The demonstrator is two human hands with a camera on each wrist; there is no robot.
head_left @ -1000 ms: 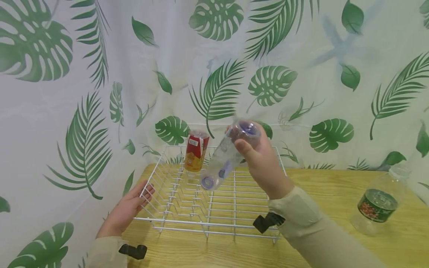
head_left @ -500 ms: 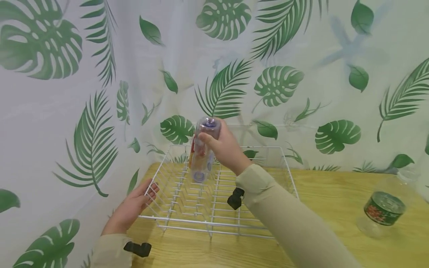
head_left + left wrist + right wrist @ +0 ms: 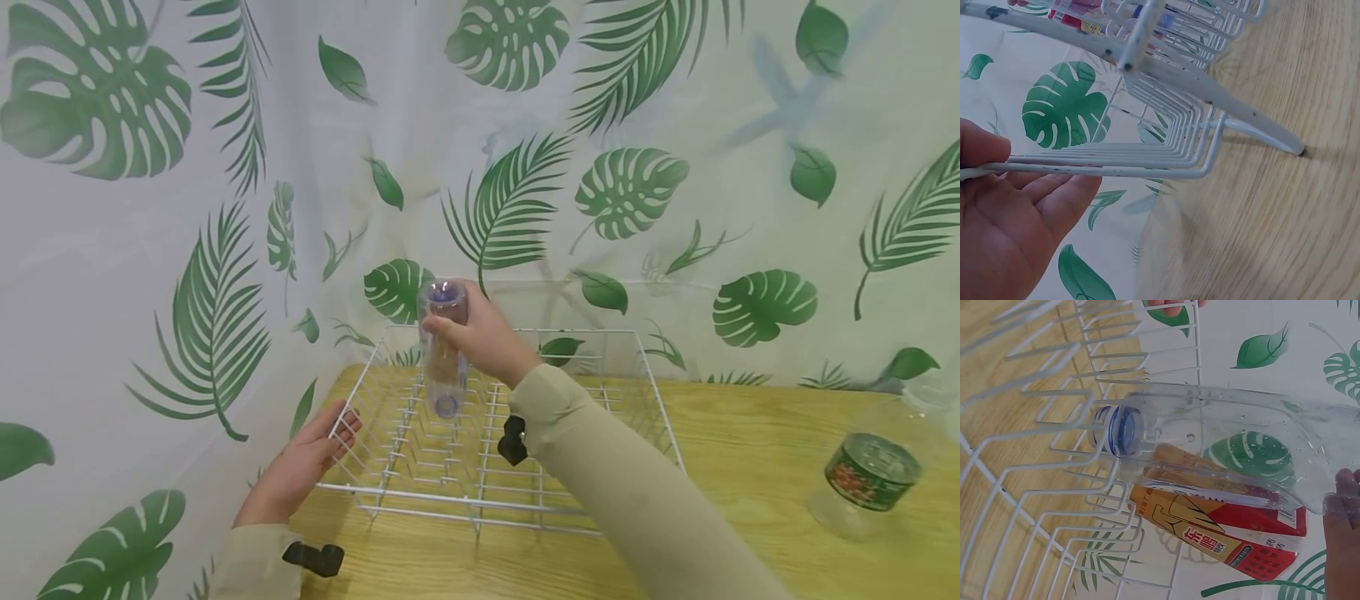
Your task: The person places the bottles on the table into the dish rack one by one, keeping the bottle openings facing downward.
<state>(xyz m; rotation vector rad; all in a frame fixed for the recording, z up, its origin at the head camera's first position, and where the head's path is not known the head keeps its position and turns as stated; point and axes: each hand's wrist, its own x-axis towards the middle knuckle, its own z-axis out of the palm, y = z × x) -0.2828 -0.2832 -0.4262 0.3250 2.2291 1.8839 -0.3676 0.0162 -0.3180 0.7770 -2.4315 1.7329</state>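
My right hand (image 3: 483, 333) grips a clear plastic bottle (image 3: 446, 358) near its base, with fingers and thumb wrapped round it. The bottle is upside down, its blue-ringed neck (image 3: 1116, 430) among the prongs of the white wire dish rack (image 3: 480, 502). Right beside it, a red and yellow drink can (image 3: 1216, 528) leans in the rack; in the head view the bottle and hand hide it. My left hand (image 3: 311, 458) lies against the rack's left side, its fingers fairly straight. In the left wrist view the rack's rim wire (image 3: 1104, 170) crosses in front of those fingers.
A large clear bottle with a green label (image 3: 870, 475) stands on the wooden table (image 3: 735, 467), right of the rack. A white curtain with green leaves (image 3: 660, 108) hangs behind and to the left. Black straps with mounts (image 3: 315, 558) sit on both wrists.
My right hand has carried the bottle left and turned it from slanted to nearly upright, neck down, in front of the can. The left hand stays at the rack's side.
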